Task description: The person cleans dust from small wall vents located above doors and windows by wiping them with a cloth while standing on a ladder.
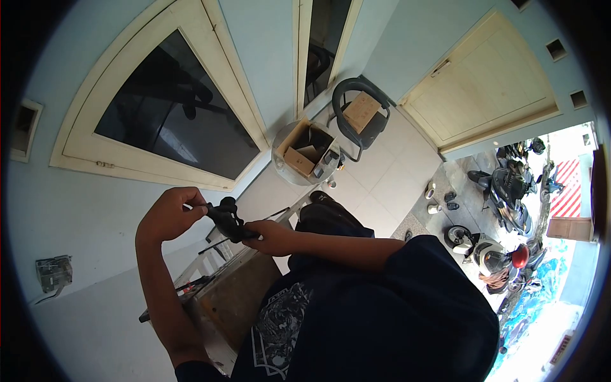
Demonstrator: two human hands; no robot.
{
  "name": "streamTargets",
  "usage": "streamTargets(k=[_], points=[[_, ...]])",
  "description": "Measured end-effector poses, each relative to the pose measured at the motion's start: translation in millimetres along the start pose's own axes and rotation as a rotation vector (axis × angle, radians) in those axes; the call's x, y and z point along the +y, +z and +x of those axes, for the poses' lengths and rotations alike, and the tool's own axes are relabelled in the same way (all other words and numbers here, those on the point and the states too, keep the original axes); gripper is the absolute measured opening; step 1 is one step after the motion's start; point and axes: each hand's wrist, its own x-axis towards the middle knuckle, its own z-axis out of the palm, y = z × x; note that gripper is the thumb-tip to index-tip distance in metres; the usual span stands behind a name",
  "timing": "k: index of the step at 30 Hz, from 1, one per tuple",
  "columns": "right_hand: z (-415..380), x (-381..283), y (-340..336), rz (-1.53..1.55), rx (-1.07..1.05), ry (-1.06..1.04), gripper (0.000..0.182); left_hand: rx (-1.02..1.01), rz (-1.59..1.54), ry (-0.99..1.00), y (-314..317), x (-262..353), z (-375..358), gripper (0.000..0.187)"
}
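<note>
A small black object [225, 219] with rounded knobs is held between my two hands, above the edge of a worn wooden-topped table [238, 299]. My left hand [172, 215] pinches its upper left end between thumb and fingers. My right hand [270, 238] is closed around its lower right end. What the object is cannot be made out. Beneath it, at the table's left side, lie some tools with red parts [194, 285], partly hidden by my left forearm.
A round table [284, 173] bears an open cardboard box [299, 161]. Behind it, a dark chair [349, 88] holds another box [362, 112]. Shoes [451, 201] and parked motorcycles [508, 188] are at the right. A window [172, 108] is at the upper left.
</note>
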Motion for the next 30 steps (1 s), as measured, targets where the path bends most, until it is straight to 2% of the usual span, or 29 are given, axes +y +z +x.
streamTargets(k=[5, 7, 11, 13, 17, 19, 20, 23, 24, 26, 28, 29, 30], points=[[-7, -5, -6, 0.059, -0.023, 0.029, 0.028, -0.04, -0.102, -0.036, 1, 0, -1, 0.014], [-9, -21, -15, 0.113, -0.103, 0.203, 0.027, -0.033, -0.134, 0.009, 2, -4, 1, 0.016], [-3, 16, -8, 0.03, -0.035, 0.078, 0.027, -0.034, -0.095, -0.009, 3, -3, 1, 0.016], [-2, 31, -4, 0.152, 0.0, -0.004, 0.027, -0.055, -0.09, -0.007, 3, -10, 2, 0.016], [-11, 45, -13, 0.155, -0.025, -0.056, 0.028, -0.039, -0.106, -0.004, 7, -24, 6, 0.015], [-10, 53, -21, -0.122, -0.071, 0.004, 0.035, -0.057, -0.123, 0.083, 6, -29, 7, 0.016], [-10, 50, -31, -0.155, -0.095, 0.025, 0.036, -0.015, -0.047, 0.097, 2, -23, 4, 0.018], [6, 68, -51, -0.106, 0.012, 0.06, 0.034, 0.19, -0.082, 0.148, 4, -30, 6, 0.019], [16, 72, -59, 0.039, 0.09, 0.062, 0.034, 0.19, -0.093, 0.134, 3, -34, 8, 0.02], [24, 28, -75, -0.151, 0.369, -0.001, 0.047, 0.23, -0.112, 0.159, 1, -33, 8, 0.021], [38, -7, -86, -0.114, 0.438, -0.218, 0.062, 0.246, -0.128, 0.143, -1, -25, 6, 0.023], [46, -24, -91, -0.19, 0.398, -0.328, 0.067, 0.275, -0.126, 0.139, -2, -23, 7, 0.023], [54, -40, -93, -0.197, 0.384, -0.347, 0.067, 0.289, -0.209, 0.168, -2, -21, 8, 0.023]])
